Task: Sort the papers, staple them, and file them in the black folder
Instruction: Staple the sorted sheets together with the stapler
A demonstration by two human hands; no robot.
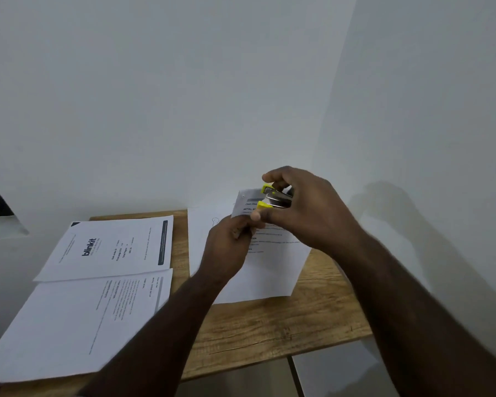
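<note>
- While the right hand wraps closed around a small yellow-and-silver metal stapler, its jaws stand apart over the lifted top corner of a white printed paper set, judged to be the stapling step of the task.
- The left hand is closed in a pinch on that paper set just below the corner, raising it off the light wooden bench, probably so the sheets stay aligned and the stapler's lower jaw can slip beneath.
- The rest of the held set trails down onto the bench, over another white sheet lying flat behind it.
- Two more printed white documents lie apart on the left: one with a "blinkit" heading farther back, and a text-filled page nearer, overhanging the bench's left edge; likely sorted piles awaiting their turn.
- No black folder is in view, so filing seems well off.
</note>
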